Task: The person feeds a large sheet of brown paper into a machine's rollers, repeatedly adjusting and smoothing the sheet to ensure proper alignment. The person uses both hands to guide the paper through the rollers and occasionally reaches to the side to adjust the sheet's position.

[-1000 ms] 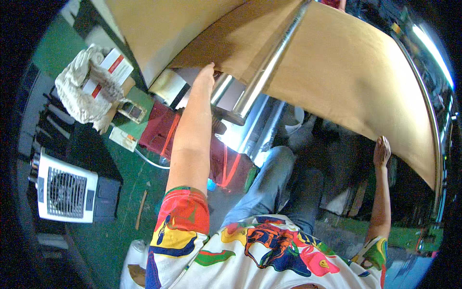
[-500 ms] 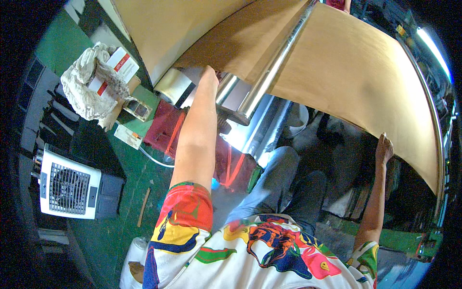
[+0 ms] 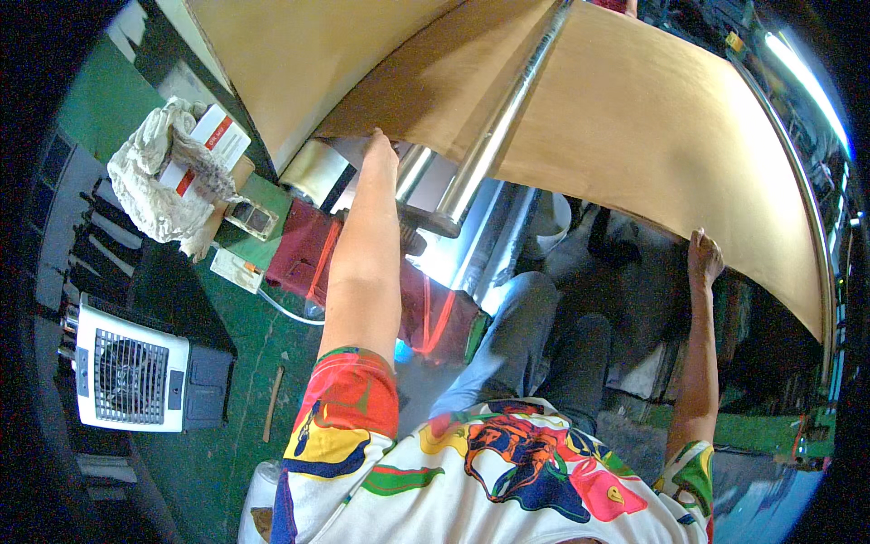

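A large tan sheet (image 3: 616,118) with a dull golden sheen bows across the far side, over and around a long shiny metal roller (image 3: 507,109). At the sheet's near left edge, my left hand (image 3: 381,152) is closed on the border, its fingers partly hidden. Farther right, my right hand (image 3: 704,261) pinches the near edge between thumb and curled fingers. Both arms reach forward, well apart. Beside my left hand are a shorter metal roller (image 3: 414,172) and the end of a pale roll (image 3: 314,172).
Another person's hand (image 3: 631,7) shows at the far edge. On the left are crumpled white cloth (image 3: 145,163), a red-and-white box (image 3: 220,136) and a white fan unit (image 3: 131,372). Dark red cloth with red straps (image 3: 304,254) lies below the rollers. A bright tube light (image 3: 807,86) shines at right.
The whole view has shifted slightly, with the sheet and roller now farther left in the picture. Both hands keep their hold on the sheet's edge.
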The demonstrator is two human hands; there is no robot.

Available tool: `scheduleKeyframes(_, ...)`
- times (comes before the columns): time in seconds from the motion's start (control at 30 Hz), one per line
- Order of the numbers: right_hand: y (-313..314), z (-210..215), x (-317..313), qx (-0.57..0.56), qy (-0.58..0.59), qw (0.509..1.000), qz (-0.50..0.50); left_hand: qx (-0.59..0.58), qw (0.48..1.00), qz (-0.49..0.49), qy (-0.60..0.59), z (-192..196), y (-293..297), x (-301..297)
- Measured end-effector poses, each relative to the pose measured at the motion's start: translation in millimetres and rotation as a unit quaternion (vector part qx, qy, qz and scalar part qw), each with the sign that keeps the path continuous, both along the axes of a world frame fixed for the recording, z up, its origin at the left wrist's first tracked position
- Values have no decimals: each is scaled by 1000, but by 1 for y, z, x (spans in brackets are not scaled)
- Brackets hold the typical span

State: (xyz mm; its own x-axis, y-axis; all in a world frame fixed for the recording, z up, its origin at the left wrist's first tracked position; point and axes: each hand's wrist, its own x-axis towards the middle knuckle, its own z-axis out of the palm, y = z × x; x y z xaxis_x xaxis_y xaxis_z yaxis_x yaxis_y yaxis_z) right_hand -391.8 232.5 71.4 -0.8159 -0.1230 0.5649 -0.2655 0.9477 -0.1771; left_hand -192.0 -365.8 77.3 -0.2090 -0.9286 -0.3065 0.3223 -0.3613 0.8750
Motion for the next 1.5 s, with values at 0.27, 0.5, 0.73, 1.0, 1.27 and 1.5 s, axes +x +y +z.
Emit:
scheduleKeyframes(0.27, -17, 4, 6, 28, -29, 999, 3, 43, 981, -180, -54, -11, -30, -5)
scheduleKeyframes(0.5, -27, 3, 9, 49, -22, 999, -1, -5, 999, -23, 30, -5, -6, -11)
scheduleKeyframes(0.73, -44, 6, 21, 45, -19, 998, 36, 1, 1000, -15, 7, 9, 13, 3)
scheduleKeyframes(1.0, -68, 8, 32, 24, -22, 996, 83, -45, 995, -84, -25, -9, -16, 7)
scheduleKeyframes(1.27, -73, 8, 37, 31, -45, 996, 73, -2, 1000, -15, 9, 7, 9, 2)
scheduleKeyframes(1.5, -81, 4, 36, 55, -31, 996, 69, -19, 991, -125, -31, -7, 0, -13)
